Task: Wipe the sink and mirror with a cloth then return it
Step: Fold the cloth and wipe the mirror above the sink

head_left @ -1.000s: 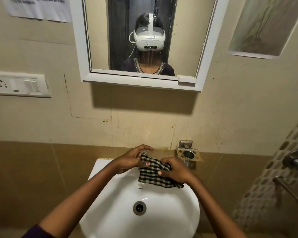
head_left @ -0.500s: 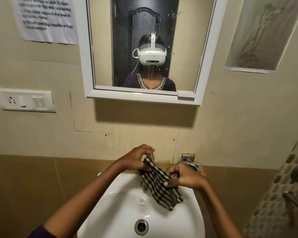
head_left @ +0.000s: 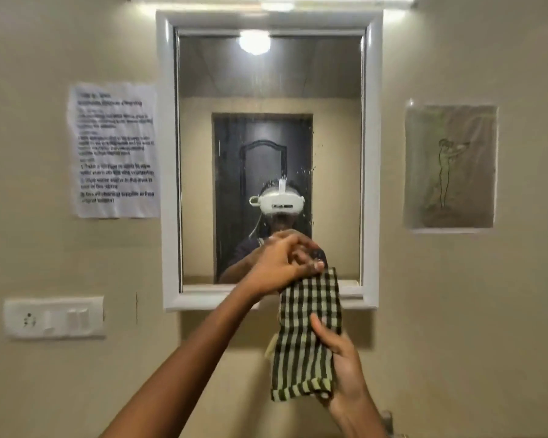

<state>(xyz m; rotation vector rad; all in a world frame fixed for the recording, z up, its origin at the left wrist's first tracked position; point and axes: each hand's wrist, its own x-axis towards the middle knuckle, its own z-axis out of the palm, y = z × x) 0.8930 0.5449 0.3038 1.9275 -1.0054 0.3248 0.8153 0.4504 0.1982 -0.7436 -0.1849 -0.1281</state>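
The checked cloth [head_left: 307, 333] hangs stretched lengthwise in front of the wall, its top edge overlapping the lower frame of the mirror [head_left: 268, 153] and its bottom edge folded up. The left hand [head_left: 285, 263] pinches the top corner between thumb and fingertips, the other fingers curled in. The right hand [head_left: 342, 365] holds the lower part, thumb laid across the front and fingers wrapped behind, where they cannot be seen in full. The cloth looks not yet pressed to the glass, which shows streaks and specks, so the mirror wipe appears about to begin. The likely trouble lies in the grip: a two-point pinch on a long, loose strip gives a small, uneven contact patch, so it could smear the streaks rather than lift them unless it is bunched into a pad first. The dangling end could also drag against the frame, or slip from the left hand's light pinch. The sink is out of view.
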